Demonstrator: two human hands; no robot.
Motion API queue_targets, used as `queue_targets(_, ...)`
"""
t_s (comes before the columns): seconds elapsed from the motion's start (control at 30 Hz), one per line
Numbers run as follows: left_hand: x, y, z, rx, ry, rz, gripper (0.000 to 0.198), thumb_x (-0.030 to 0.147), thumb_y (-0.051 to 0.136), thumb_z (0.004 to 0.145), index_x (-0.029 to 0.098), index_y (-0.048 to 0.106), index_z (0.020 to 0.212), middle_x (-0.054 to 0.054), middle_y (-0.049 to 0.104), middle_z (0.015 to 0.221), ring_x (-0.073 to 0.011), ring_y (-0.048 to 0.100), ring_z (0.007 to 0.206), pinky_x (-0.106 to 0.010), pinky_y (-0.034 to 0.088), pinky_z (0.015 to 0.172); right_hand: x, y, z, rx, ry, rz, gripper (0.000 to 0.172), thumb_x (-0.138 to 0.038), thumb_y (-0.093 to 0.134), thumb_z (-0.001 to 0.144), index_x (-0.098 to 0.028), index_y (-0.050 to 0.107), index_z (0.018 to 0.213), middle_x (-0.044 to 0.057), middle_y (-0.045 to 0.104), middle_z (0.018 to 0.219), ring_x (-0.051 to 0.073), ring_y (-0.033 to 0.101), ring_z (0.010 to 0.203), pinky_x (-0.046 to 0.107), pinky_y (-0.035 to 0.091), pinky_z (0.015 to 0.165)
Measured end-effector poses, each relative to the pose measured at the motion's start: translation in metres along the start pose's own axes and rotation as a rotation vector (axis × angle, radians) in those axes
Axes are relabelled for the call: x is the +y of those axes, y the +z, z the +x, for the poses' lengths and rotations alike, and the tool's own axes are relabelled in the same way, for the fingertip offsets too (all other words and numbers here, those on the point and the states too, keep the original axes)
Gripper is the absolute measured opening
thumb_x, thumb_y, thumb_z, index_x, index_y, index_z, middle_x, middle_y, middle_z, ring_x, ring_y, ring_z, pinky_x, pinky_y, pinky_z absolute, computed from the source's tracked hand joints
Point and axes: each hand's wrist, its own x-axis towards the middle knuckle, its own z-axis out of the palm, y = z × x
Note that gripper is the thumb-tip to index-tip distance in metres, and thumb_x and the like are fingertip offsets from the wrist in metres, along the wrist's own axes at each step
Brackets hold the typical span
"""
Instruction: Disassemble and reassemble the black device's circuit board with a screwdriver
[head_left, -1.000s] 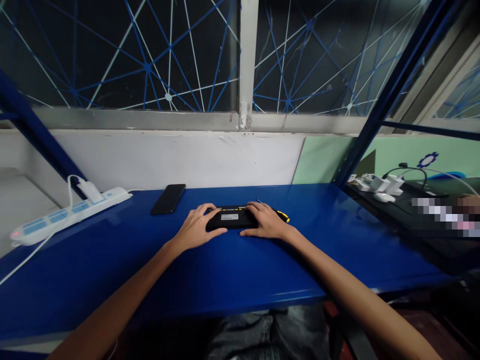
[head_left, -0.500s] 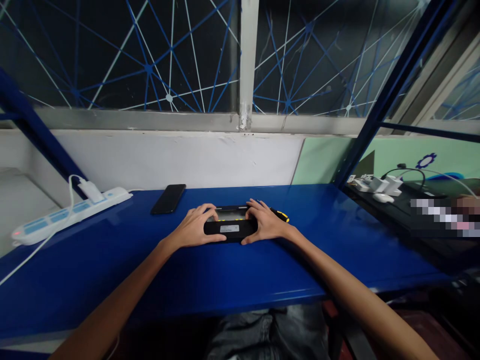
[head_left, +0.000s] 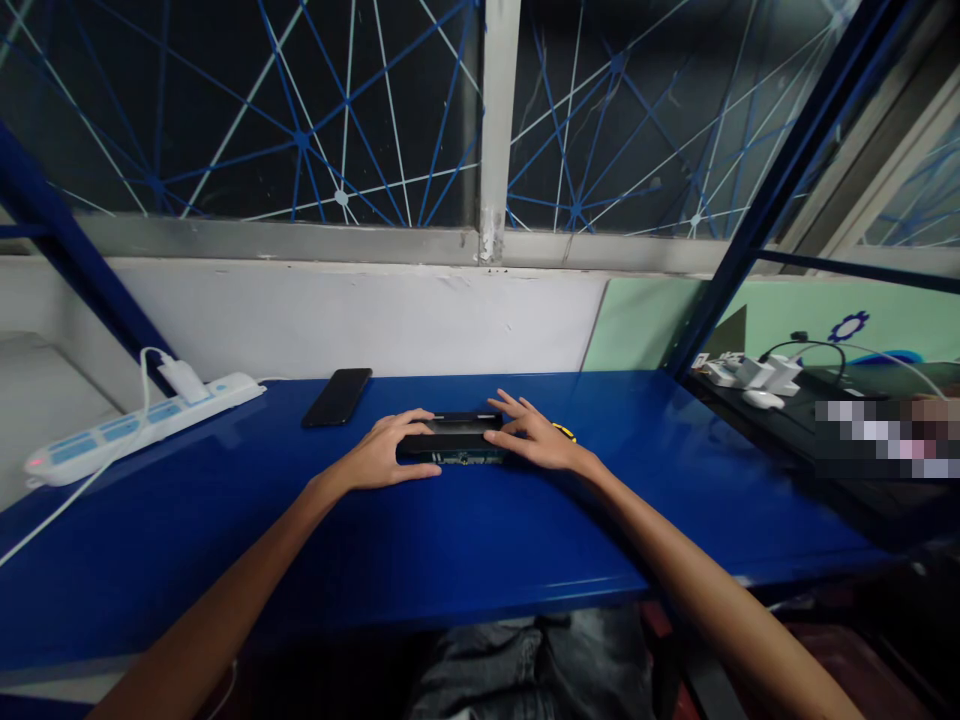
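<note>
A black rectangular device casing (head_left: 450, 443) lies on the blue table in front of me, its front edge showing what looks like a greenish circuit board. My left hand (head_left: 386, 450) grips its left end, thumb along the front and fingers over the back. My right hand (head_left: 534, 438) is at the right end with fingers spread and raised, the thumb touching the casing's top. Just behind the right hand, a yellow and black object (head_left: 564, 433) is partly covered, so its kind is unclear.
On the blue table (head_left: 450, 560), a black phone (head_left: 337, 397) lies at the back left. A white power strip (head_left: 142, 430) with a plugged-in charger and cable runs along the left edge. White adapters (head_left: 769, 374) sit on a dark surface at right. Blue frame posts stand at both sides.
The casing has been turned: its white label no longer shows and the board edge now faces me. My right hand has loosened, its fingers spreading upward; the left hand keeps hold.
</note>
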Motion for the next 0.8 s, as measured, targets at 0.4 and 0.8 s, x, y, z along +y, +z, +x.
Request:
queue_targets(0.4,-0.010,-0.004,0.003,0.250,0.009,-0.143,0.027,0.043,0.064,0.085,0.019,0.067,0.097,-0.008,0.065,0.104,-0.0227,0.062,0.098,-0.041,0.048,0.090,0.002,0.009,-0.001,0.303,-0.101,-0.182,0.039,-0.052,0.051,0.092,-0.018,0.066,0.103,0.010,0.063,0.108,0.022,0.057,0.102,0.036,0.046,0.090)
queue_targets(0.8,0.002,-0.011,0.001,0.237,0.026,-0.144,0.026,0.041,0.061,0.088,0.020,0.073,0.097,-0.006,0.070,0.091,-0.0188,0.063,0.081,-0.033,0.049,0.076,-0.010,-0.006,-0.006,0.241,0.007,-0.176,0.036,-0.050,0.051,0.093,-0.020,0.069,0.098,0.004,0.068,0.088,0.014,0.059,0.071,0.025,0.039,0.063)
